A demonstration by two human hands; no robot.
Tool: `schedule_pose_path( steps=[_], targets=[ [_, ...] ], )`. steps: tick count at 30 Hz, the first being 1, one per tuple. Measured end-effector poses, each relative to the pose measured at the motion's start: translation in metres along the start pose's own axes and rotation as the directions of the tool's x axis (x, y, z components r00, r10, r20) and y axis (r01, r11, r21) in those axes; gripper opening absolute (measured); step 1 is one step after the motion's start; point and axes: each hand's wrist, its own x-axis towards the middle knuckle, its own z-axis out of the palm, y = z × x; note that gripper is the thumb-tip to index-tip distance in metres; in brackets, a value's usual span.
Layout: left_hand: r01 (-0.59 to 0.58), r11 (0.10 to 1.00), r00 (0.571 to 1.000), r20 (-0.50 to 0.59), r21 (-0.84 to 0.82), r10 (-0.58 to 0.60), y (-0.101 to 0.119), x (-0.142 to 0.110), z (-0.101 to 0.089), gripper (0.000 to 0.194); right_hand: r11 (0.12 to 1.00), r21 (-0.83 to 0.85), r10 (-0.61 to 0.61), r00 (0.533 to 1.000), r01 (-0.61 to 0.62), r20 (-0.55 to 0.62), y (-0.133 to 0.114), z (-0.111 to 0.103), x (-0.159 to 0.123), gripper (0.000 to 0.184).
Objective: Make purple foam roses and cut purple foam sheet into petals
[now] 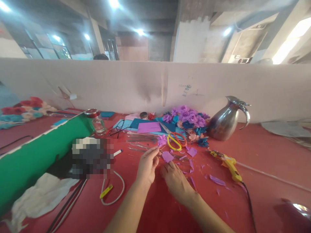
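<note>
My left hand [147, 161] is closed in a pinch, with a small purple paper flower [162, 140] just above its fingertips. The flower's stem is too thin to make out clearly. Beside it, my right hand [175, 179] has its fingers bent together at the lower edge of a purple paper petal [167, 156]. Past the fingertips lie scissors [174, 142] with yellow and orange handles, blades pointing away. Cut purple paper scraps [192, 151] are scattered to the right of my hands. A flat purple paper sheet [149, 127] rests on blue sheets farther back.
A yellow glue gun [228, 165] with its cord lies at the right. Behind it stands a metal jug [224, 119]. Finished paper flowers [187, 116] are heaped at the back. A glass jar [97, 123] stands by a green divider [43, 161] on the left; a white cable [122, 184] loops nearby.
</note>
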Motion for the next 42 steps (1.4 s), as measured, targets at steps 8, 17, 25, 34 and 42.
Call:
schedule_pose_path(
  steps=[8, 17, 25, 34, 42],
  targets=[
    [-0.018, 1.0, 0.999, -0.03, 0.018, 0.019, 0.009, 0.002, -0.001, 0.023, 0.895, 0.441, 0.195, 0.949, -0.07, -0.246, 0.053, -0.022, -0.006, 0.026],
    [0.303, 0.946, 0.946, 0.159, -0.115, -0.283, 0.008, -0.005, 0.003, 0.014, 0.813, 0.582, 0.221, 0.919, 0.011, -0.326, 0.061, -0.039, -0.01, 0.021],
    [0.444, 0.889, 0.883, 0.223, -0.111, -0.413, -0.001, -0.009, 0.007, 0.012, 0.893, 0.45, 0.167, 0.903, 0.032, -0.395, 0.069, -0.035, -0.008, 0.018],
    [0.424, 0.905, 0.885, 0.226, -0.032, -0.407, -0.002, -0.014, 0.011, 0.009, 0.884, 0.467, 0.252, 0.855, -0.013, -0.453, 0.064, -0.04, -0.009, 0.019],
    [0.399, 0.917, 0.901, 0.191, -0.01, -0.39, -0.004, -0.015, 0.011, 0.011, 0.919, 0.391, 0.248, 0.833, -0.041, -0.495, 0.064, -0.04, -0.013, 0.019]
  ],
)
